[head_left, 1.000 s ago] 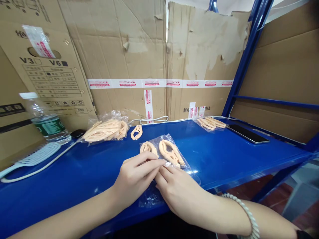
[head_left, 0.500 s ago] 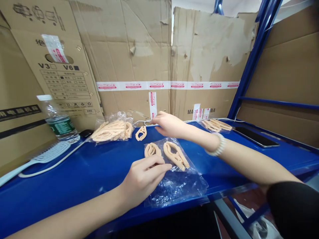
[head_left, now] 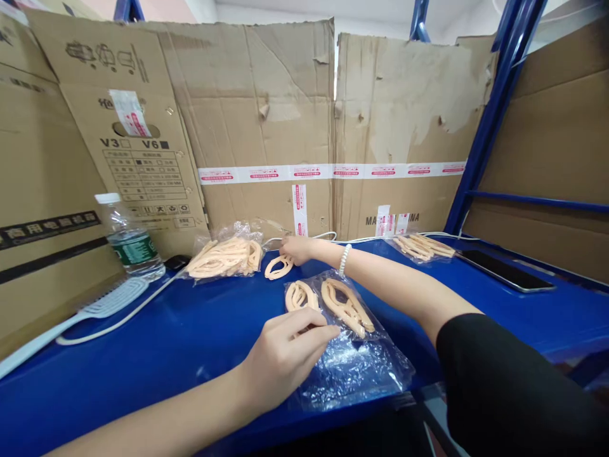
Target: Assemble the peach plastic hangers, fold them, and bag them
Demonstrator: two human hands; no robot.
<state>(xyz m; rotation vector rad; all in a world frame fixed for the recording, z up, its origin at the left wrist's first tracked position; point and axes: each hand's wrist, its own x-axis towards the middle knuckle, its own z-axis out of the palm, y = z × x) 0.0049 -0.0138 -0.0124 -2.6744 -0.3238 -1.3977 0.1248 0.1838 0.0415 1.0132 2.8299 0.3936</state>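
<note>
My right hand reaches to the back of the blue table, its fingers closed on the near-right end of a loose beige folding hanger. In front, my left hand is pinched around the lower end of another folded beige hanger; its fingertips are partly hidden. Beside that lies a third folded hanger, on or inside a clear plastic bag; I cannot tell which. The bag spreads flat toward the table's front edge.
A bag of several hangers lies at back left, a smaller bagged group at back right. A phone, a water bottle, a hairbrush and a white cable surround the work area. Cardboard sheets stand behind.
My right hand has moved left and down onto the loose hanger, which has turned slightly. My left hand stays on its hanger. The camera view has shifted a little.
</note>
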